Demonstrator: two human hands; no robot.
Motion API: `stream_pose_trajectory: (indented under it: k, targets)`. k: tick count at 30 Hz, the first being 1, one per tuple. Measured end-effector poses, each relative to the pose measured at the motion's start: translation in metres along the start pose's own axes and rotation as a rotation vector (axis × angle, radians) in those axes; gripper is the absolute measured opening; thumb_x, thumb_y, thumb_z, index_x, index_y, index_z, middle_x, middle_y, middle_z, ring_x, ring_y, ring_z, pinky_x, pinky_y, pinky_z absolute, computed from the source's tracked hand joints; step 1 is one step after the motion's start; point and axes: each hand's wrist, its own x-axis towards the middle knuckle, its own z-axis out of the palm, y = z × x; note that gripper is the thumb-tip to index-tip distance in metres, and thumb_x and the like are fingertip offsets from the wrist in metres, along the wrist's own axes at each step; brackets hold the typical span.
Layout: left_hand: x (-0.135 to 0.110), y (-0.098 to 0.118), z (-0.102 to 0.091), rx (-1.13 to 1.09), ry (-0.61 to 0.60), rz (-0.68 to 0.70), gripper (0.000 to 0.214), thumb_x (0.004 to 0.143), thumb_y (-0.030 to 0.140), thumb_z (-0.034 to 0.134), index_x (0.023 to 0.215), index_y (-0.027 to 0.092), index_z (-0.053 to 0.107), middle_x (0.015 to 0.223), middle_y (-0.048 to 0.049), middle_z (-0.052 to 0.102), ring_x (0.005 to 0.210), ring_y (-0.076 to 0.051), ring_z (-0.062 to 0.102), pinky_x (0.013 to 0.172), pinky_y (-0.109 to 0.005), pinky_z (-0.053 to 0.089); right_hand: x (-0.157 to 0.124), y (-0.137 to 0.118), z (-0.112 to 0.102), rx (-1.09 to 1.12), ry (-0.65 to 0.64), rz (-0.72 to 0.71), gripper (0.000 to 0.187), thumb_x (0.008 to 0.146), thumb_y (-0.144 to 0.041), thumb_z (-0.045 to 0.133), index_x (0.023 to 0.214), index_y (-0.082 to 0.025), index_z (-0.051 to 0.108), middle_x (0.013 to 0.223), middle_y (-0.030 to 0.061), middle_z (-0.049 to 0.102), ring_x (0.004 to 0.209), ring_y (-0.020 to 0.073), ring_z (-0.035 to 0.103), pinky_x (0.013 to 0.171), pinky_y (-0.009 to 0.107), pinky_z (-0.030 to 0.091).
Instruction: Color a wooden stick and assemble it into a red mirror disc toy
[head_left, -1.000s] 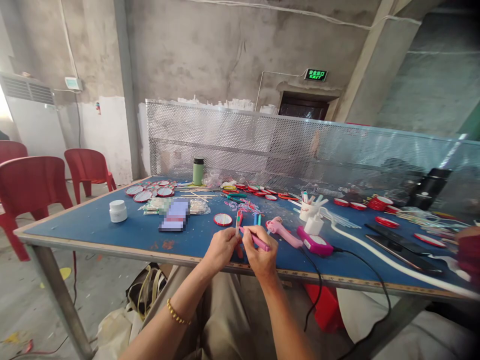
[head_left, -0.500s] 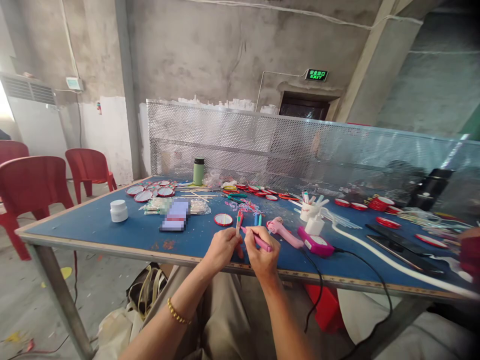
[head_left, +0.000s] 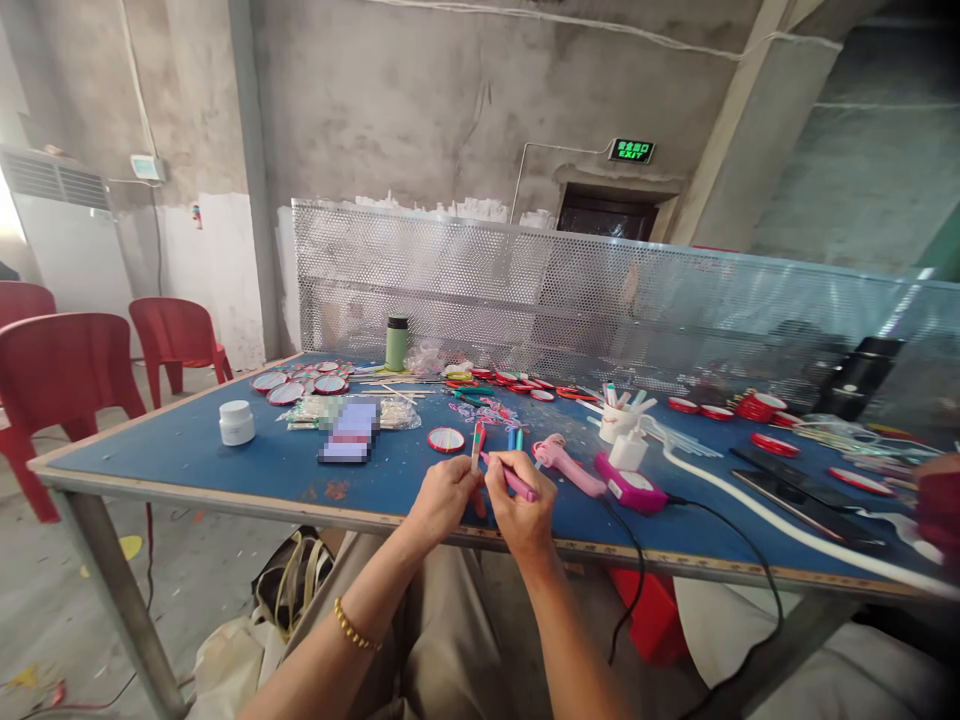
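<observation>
My left hand [head_left: 444, 497] is closed around a thin stick with red and green bands [head_left: 475, 445], holding it upright at the near edge of the blue table [head_left: 187, 450]. Touching it from the right, my right hand [head_left: 520, 510] grips a pink marker [head_left: 516, 481] like a pen, tip against the stick. A small round red-rimmed fan [head_left: 445, 439] lies just beyond my hands. A blue and a green marker [head_left: 514, 438] lie beside it.
A pink glue gun [head_left: 564, 460], a magenta device [head_left: 628, 484] with a black cable, a white cup of markers [head_left: 616, 415], a white jar [head_left: 237, 421], a green bottle [head_left: 396, 343] and several red fans [head_left: 300, 381] are on the table. Red chairs [head_left: 64, 370] stand left. Another person's arm [head_left: 937, 500] shows at right.
Nothing has visibly changed beyond slight shifts of my hands and the camera.
</observation>
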Motion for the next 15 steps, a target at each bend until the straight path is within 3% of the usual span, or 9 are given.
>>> stream_pose_trajectory:
  k: [10,15]
  targets:
    - [-0.0004,0.002,-0.0006,0.006,-0.011,-0.007,0.037,0.093,0.042,0.04,0.068,0.019,0.055,0.064,-0.0007,0.07,0.049,-0.012,0.051,0.055,-0.022,0.036,0.0002,0.0018,0.0011,0.021,-0.014,0.011,0.018,0.096,-0.023,0.053,0.082,-0.021,0.063,0.069,0.0005,0.071,0.057,0.0138,0.066,0.057,0.026,0.053]
    - [-0.0008,0.0031,-0.0011,-0.002,-0.016,-0.014,0.035,0.092,0.043,0.04,0.073,0.02,0.057,0.062,0.0001,0.07,0.049,-0.012,0.052,0.055,-0.022,0.037,-0.0007,0.0017,0.0006,-0.015,0.057,0.037,0.021,0.095,-0.024,0.054,0.076,-0.021,0.06,0.064,-0.0005,0.07,0.053,0.0133,0.062,0.053,0.026,0.05]
